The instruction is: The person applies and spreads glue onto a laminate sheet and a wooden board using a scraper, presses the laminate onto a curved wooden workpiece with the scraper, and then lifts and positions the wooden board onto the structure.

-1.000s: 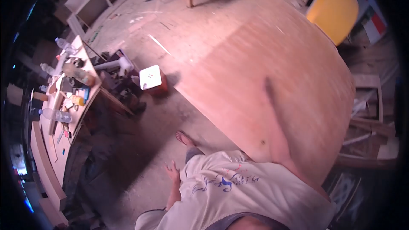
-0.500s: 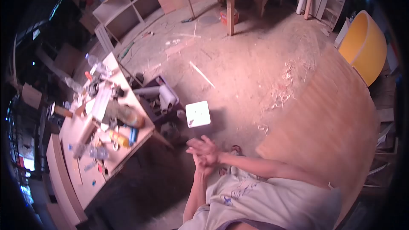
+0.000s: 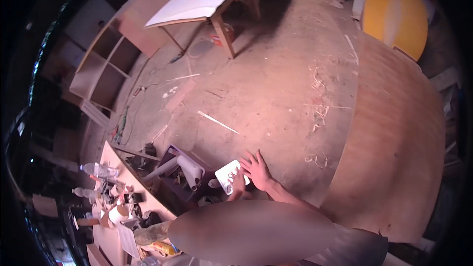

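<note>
My right hand (image 3: 257, 170) is held up with its fingers spread and nothing in it. Just left of it, my left hand (image 3: 237, 184) is raised lower down, its fingers apart and a little smeared, also holding nothing I can make out. The two hands are apart. Behind them on the floor stands a white square-topped thing (image 3: 224, 173) with dark marks, partly covered by my fingers; I cannot tell whether either hand touches it. A blurred oval hides my forearms and lap in part.
A purple crate (image 3: 190, 193) holding rolled tubes stands beside a cluttered workbench (image 3: 114, 158) with plastic bottles (image 3: 101, 170) and a yellow bottle (image 3: 163, 248). A large curved wooden sheet (image 3: 389, 138) lies right. Further off are a white-topped table (image 3: 202, 5), shelving (image 3: 106, 76), a yellow curved panel (image 3: 411, 17) and shavings (image 3: 319, 81).
My hands were together, one against the other; now they have come apart with the right one's fingers spread. My view has shifted upward and turned, so the bench sits lower in the picture.
</note>
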